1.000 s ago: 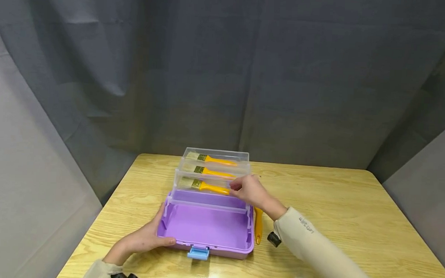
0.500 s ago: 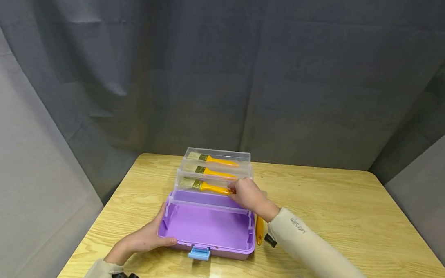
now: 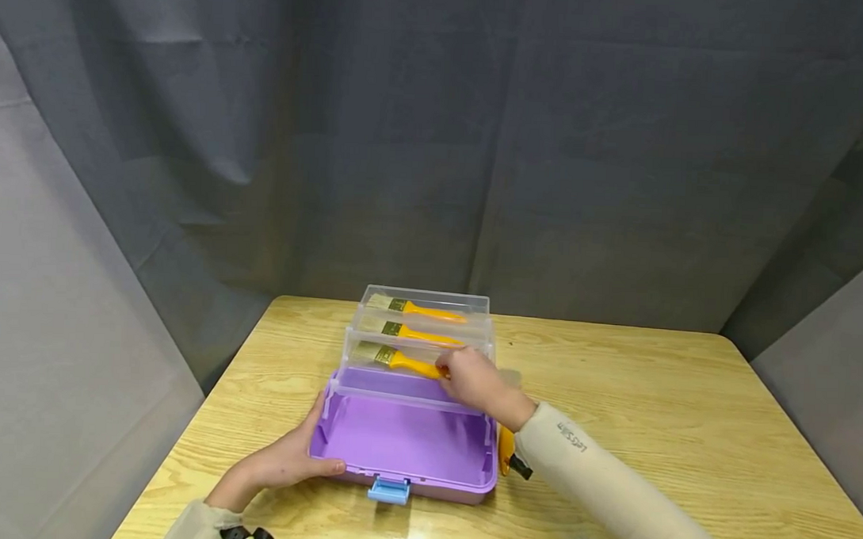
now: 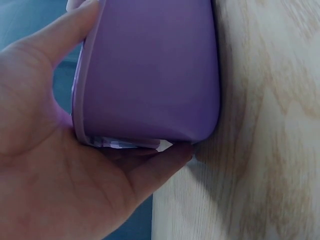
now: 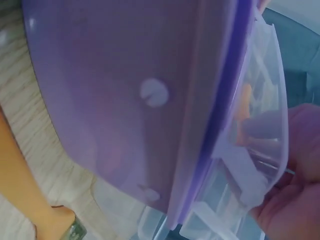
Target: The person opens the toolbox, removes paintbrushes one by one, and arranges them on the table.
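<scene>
A purple storage box (image 3: 404,443) stands with its three clear trays fanned up at the back. My left hand (image 3: 285,459) grips its left end, thumb along the front rim, fingers round the rear corner, as the left wrist view shows on the box's end wall (image 4: 150,70). In the lowest tray lies a paintbrush (image 3: 408,364), bristles to the left. My right hand (image 3: 474,380) pinches the end of its yellow handle; in the right wrist view the fingers reach behind the clear tray wall (image 5: 277,120). The trays above each hold a paintbrush, the middle one (image 3: 425,334) and the top one (image 3: 433,312).
Another yellow-handled paintbrush (image 3: 505,446) lies on the wooden table (image 3: 648,404) against the box's right side, partly under my right forearm. A blue latch (image 3: 389,490) juts from the box front. Grey curtains (image 3: 436,143) surround the table.
My right hand has come slightly left and down, its fingers closing on the handle end of the lowest paintbrush. The left hand keeps its grip on the box.
</scene>
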Demonstrator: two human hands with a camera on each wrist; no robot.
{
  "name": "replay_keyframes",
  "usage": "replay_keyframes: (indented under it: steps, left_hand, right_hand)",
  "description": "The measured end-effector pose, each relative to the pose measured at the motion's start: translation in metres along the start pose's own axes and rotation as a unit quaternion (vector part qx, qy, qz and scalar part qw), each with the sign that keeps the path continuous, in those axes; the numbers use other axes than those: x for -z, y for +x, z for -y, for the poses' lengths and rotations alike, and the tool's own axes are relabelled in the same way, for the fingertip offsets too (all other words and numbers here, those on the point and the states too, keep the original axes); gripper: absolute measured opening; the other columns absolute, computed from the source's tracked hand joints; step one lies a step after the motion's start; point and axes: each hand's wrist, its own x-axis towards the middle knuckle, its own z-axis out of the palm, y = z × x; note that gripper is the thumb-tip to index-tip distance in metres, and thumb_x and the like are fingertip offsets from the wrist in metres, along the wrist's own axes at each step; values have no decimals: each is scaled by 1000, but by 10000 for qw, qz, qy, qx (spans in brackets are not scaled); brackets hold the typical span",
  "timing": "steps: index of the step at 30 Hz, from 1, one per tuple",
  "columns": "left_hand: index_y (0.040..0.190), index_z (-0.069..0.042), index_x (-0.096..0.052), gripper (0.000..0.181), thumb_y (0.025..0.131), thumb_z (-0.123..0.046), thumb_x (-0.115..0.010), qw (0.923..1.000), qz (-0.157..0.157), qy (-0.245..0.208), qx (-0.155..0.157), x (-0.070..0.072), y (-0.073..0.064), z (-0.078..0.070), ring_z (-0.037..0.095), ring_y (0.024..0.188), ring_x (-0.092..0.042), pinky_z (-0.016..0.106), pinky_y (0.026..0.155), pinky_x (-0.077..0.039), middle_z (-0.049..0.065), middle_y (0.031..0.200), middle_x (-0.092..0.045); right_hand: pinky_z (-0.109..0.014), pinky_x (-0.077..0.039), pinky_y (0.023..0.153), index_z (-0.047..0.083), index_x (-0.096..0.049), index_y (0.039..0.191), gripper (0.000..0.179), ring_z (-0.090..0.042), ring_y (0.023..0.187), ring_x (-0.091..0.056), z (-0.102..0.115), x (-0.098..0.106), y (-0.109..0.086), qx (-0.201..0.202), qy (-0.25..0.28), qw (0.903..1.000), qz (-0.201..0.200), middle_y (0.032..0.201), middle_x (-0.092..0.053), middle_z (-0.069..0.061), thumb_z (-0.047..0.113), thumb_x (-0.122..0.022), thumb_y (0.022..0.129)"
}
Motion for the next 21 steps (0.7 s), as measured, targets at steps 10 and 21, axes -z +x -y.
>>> replay_keyframes:
  steps: [10, 21]
  left_hand:
    - [147, -12, 23, 119, 81, -25, -75, 10000, -22, -35, -4, -1, 0, -1, 42, 139, 2, 56, 110, -5, 25, 152, 17]
    - [147, -14, 23, 119, 81, -26, -75, 10000, -5, -23, -17, 0, -2, -3, 42, 139, 1, 57, 109, -6, 25, 153, 16]
  right_hand:
    - [-30, -55, 70, 3, -74, 98, 22, -17, 79, -66, 8, 6, 4, -846, 1313, 9874, -236, 92, -71, -8, 5, -74, 77]
    - [-26, -52, 61, 5, -75, 101, 23, -15, 74, -61, 9, 25, -1, -1478, 2693, 9499, -573, 96, -71, -7, 8, -76, 79]
